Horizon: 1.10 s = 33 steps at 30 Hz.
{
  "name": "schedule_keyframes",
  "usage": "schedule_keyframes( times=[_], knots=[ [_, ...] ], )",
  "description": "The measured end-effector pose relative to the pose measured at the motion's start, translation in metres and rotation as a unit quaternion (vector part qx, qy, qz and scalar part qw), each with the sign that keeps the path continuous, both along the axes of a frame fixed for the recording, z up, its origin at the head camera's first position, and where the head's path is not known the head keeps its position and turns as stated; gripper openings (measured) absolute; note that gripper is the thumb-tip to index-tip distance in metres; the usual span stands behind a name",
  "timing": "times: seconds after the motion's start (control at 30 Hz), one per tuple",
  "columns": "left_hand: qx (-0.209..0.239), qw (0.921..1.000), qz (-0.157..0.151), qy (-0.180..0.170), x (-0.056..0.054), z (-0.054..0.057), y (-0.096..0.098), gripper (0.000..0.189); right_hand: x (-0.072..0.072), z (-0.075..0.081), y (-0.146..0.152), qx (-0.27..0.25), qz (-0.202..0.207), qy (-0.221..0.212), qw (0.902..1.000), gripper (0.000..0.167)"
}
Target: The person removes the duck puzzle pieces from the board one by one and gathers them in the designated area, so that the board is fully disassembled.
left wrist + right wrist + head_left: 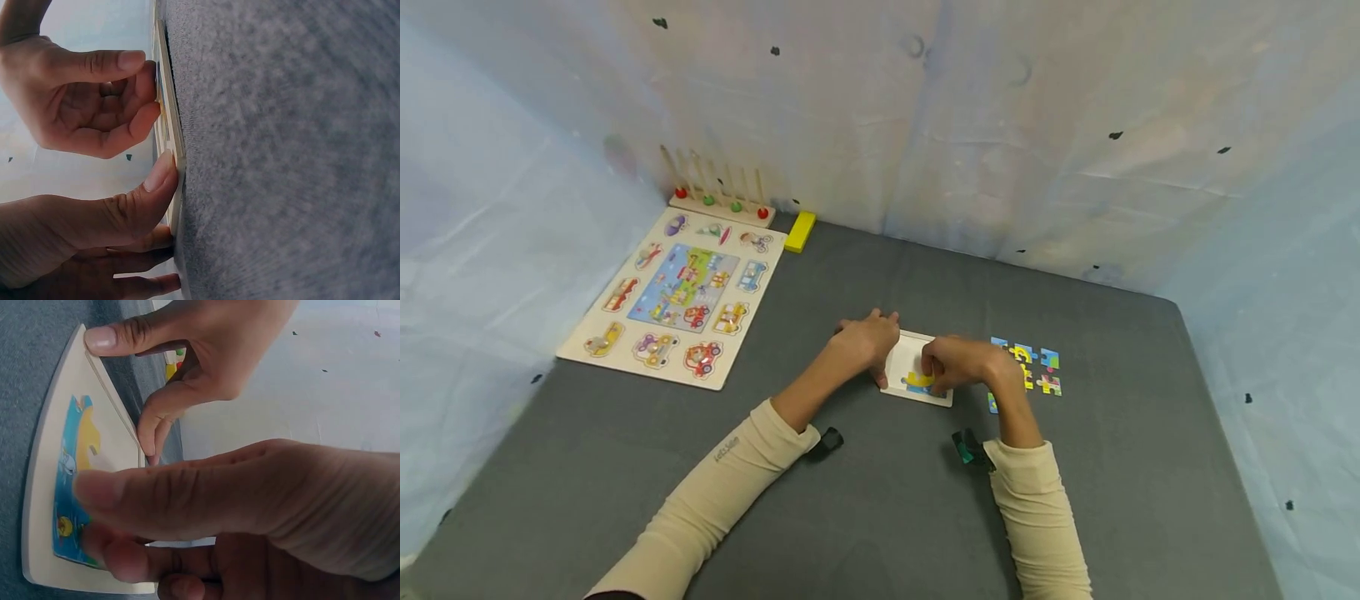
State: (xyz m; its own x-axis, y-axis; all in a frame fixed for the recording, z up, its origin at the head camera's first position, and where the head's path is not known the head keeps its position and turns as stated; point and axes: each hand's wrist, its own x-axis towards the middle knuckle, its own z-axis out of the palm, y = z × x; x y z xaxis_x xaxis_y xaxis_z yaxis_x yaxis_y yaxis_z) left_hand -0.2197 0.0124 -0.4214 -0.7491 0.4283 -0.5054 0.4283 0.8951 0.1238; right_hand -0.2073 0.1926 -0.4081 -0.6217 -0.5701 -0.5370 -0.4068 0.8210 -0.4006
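A small wooden puzzle tray point(904, 354) lies on the grey table, partly filled with blue and yellow jigsaw pieces point(84, 440) along its near side. My left hand point(863, 343) holds the tray's left side, the thumb point(164, 169) at the near corner and the fingers farther back along the edge. Over the tray's right part, my right hand point(958, 362) has its fingers curled down onto a blue puzzle piece point(64, 540) at the near right corner. In the right wrist view the thumb covers part of that piece and the fingertips.
Several loose jigsaw pieces point(1049, 385) lie right of the tray, partly behind my right forearm. At the back left are a vehicle peg puzzle board point(700, 250), a wooden peg stand point(722, 204) with red and green beads, and a yellow block point(801, 232). Pale sheeting point(1000, 167) surrounds the table.
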Motion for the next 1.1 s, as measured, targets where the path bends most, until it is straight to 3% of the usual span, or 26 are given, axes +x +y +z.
schedule_keyframes(
  times=[0.17,0.27,0.37,0.63,1.1],
  knots=[
    [-0.001,1.0,-0.004,0.005,-0.0007,0.002,-0.0002,0.102,-0.001,0.0013,-0.0033,0.015,-0.012,-0.012,0.9998,0.015],
    [-0.001,1.0,-0.001,0.01,-0.0005,0.0009,-0.0004,0.102,-0.0012,0.0,-0.0033,0.003,-0.026,-0.026,0.9993,0.006],
    [0.001,1.0,-0.001,0.006,0.0004,-0.0015,-0.0006,0.102,-0.0003,-0.0012,-0.0019,-0.013,-0.04,-0.045,0.9981,0.009],
    [0.01,0.9998,-0.005,0.018,0.0013,-0.0019,-0.001,0.096,0.0001,-0.0004,0.0003,-0.04,-0.023,-0.04,0.9981,0.012],
    [0.015,0.9999,-0.004,0.006,-0.0016,0.0006,-0.003,0.097,-0.0052,0.0021,0.0003,-0.067,0.02,-0.01,0.9975,0.01]
  ],
)
